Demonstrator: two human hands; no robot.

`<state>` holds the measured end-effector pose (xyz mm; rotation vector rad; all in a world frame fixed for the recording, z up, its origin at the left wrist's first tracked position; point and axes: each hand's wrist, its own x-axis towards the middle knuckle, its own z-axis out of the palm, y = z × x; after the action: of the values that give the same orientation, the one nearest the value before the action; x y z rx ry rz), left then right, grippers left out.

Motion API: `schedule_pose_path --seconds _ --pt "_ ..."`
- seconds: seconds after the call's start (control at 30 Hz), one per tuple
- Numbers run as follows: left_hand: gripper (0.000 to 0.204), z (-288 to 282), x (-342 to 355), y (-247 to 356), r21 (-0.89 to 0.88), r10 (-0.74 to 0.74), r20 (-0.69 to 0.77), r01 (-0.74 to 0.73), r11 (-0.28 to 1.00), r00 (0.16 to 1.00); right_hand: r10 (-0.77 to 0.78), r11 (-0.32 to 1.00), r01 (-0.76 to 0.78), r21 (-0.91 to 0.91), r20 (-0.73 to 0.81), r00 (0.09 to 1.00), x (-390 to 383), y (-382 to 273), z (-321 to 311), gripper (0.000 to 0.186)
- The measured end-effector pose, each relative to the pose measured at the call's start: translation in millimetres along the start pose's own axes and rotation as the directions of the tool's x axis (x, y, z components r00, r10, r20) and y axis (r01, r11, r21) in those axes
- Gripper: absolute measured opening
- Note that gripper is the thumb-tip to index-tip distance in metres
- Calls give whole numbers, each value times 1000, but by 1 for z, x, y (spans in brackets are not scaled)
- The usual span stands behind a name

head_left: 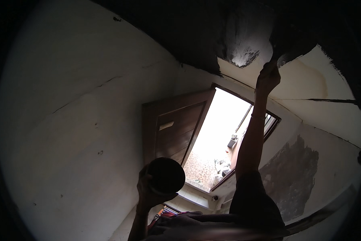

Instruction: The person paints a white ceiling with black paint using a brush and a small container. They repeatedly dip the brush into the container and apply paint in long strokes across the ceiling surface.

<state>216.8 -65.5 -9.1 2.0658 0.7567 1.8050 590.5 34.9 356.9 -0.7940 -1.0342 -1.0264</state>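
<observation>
My left hand (144, 188), low and left of the middle, is wrapped round a dark round paint pot (167, 175). What is inside the pot is too dark to make out. My right arm is stretched up to the ceiling. At its end my right hand (268, 78) is closed round a paintbrush (273, 56), whose dark outline merges with the black paint. The brush is up against the ceiling (305, 76), where wet-looking black paint (244, 38) meets bare cream patches with ragged edges.
A brown door (176, 128) stands ajar beside a bright doorway. Outside are a dark plant pot (232, 141) and pale bags on stony ground. A white cracked wall (76, 120) fills the left. A dark patch (293, 176) marks the right wall.
</observation>
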Motion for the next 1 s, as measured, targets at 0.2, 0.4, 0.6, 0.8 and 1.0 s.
schedule_pose_path --seconds 0.2,0.4,0.6,0.8,1.0 --pt "117 1 -1 4 13 -50 1 50 999 999 -34 994 38 100 -35 999 -14 -15 -12 48" --pt "117 2 -2 0 2 -26 36 26 1000 999 83 995 -80 -58 54 995 -2 -11 -4 49" --pt "118 5 -1 0 -9 8 17 -8 1000 1000 -180 982 176 -69 -65 981 -14 -20 -10 45" --pt "116 4 1 0 -5 -6 53 7 1000 999 25 999 -25 -40 11 1000 -1 -4 -5 49" --pt "117 5 3 -1 1 -11 38 11 1000 999 -42 995 35 -94 -73 996 -37 -17 -21 48"
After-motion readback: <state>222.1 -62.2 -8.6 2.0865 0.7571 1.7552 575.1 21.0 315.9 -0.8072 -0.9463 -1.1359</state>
